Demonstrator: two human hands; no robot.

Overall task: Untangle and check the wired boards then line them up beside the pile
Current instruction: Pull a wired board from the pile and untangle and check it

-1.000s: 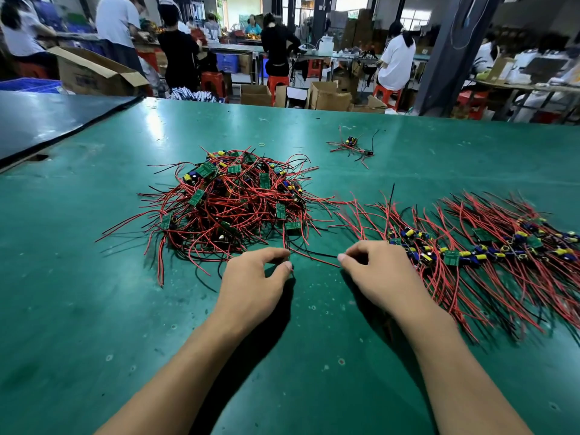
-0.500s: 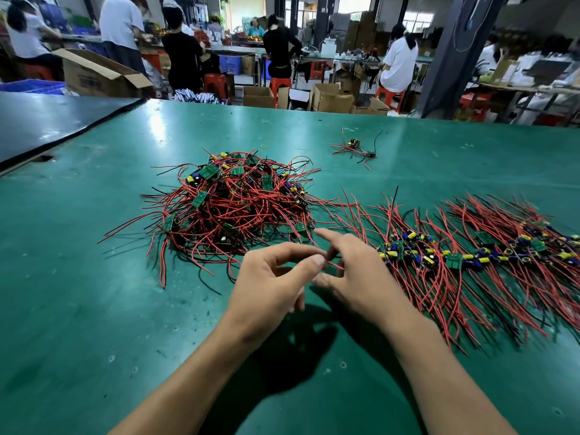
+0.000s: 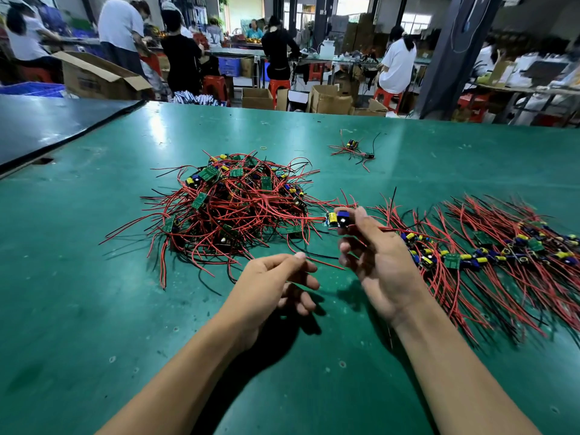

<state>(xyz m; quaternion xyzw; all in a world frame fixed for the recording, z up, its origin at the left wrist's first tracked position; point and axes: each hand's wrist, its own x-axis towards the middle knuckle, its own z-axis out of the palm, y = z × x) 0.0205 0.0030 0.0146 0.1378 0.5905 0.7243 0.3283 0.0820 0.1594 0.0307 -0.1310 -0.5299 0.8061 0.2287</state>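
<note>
While the right hand (image 3: 381, 265) is hovering palm-up above the green table (image 3: 94, 309), its thumb and forefinger are pinching a wired board (image 3: 337, 219) just right of the tangled pile (image 3: 238, 208). The left hand (image 3: 276, 281) is hanging lower, fingers loosely curled, thumb and forefinger nipping a red lead (image 3: 326, 264). Lined-up boards (image 3: 489, 255) are lying to the right, partly behind the right wrist. A stray board (image 3: 353, 146) is sitting farther back, well apart.

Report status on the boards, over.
Right hand pinches one wired board. Left hand pinches a red wire. Board's wires trail into the tangled pile; lined-up row lies to its right.
</note>
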